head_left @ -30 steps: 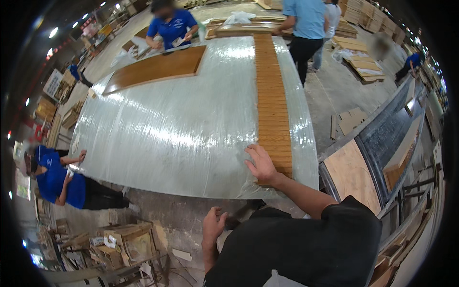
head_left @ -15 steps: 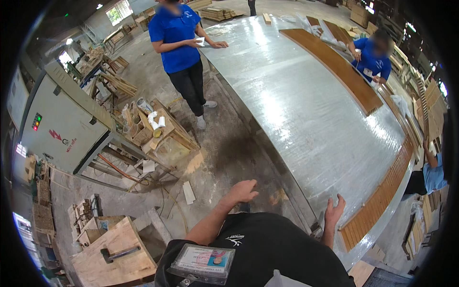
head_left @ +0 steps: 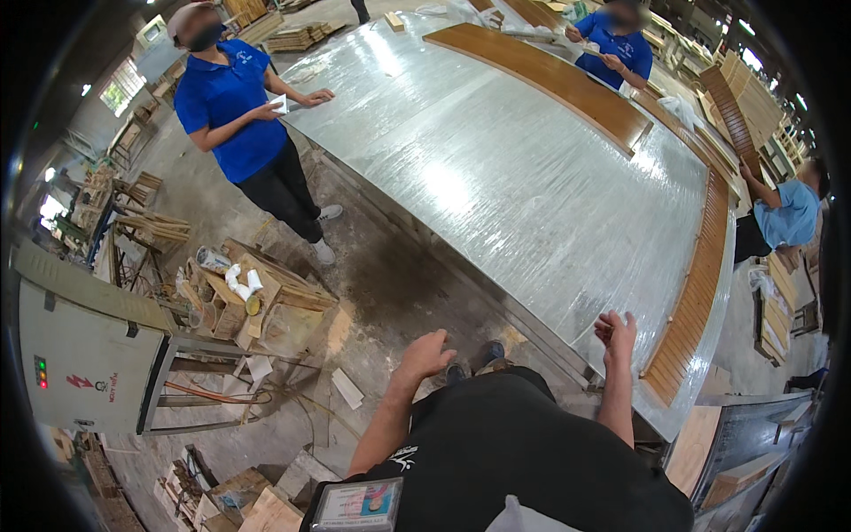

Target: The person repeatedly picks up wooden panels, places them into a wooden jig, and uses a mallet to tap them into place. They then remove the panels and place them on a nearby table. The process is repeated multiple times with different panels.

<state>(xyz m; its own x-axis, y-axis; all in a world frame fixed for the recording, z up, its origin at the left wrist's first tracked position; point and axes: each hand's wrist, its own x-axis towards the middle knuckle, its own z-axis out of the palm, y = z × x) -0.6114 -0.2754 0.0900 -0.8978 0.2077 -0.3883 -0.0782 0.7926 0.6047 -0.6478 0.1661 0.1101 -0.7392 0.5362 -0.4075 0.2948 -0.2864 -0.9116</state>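
The right hand [head_left: 615, 330] is raised with the forearm nearly upright, fingers loosely spread and slightly curled, holding nothing. It hovers at the near corner of the desk [head_left: 496, 168], just over the clear plastic sheet [head_left: 567, 239] that covers the top; whether the fingertips touch the film cannot be told. The left hand [head_left: 427, 353] reaches forward and down from a bent elbow, fingers loosely curled and empty, over the concrete floor [head_left: 372, 284] just off the desk's near edge.

The desk is long and wide, its near edge running diagonally away from the person. A strip of wooden slats [head_left: 696, 301] follows the desk's right edge, just beside the right hand, and a broad brown wooden board [head_left: 541, 75] lies across the far end. The plastic sheet is glossy and wrinkled, shining under the lights.

Left of the desk's near edge the floor is open, stained dark in one patch. Farther left of the desk stands a low wooden crate [head_left: 257, 297] with white rolls and scraps, and beyond it a grey metal cabinet [head_left: 75, 355] on a frame.

A person in a blue shirt [head_left: 232, 106] stands at the desk's left side, one hand resting on it. Another in blue [head_left: 616, 44] works at the far end, and a third [head_left: 789, 213] bends at the right edge.
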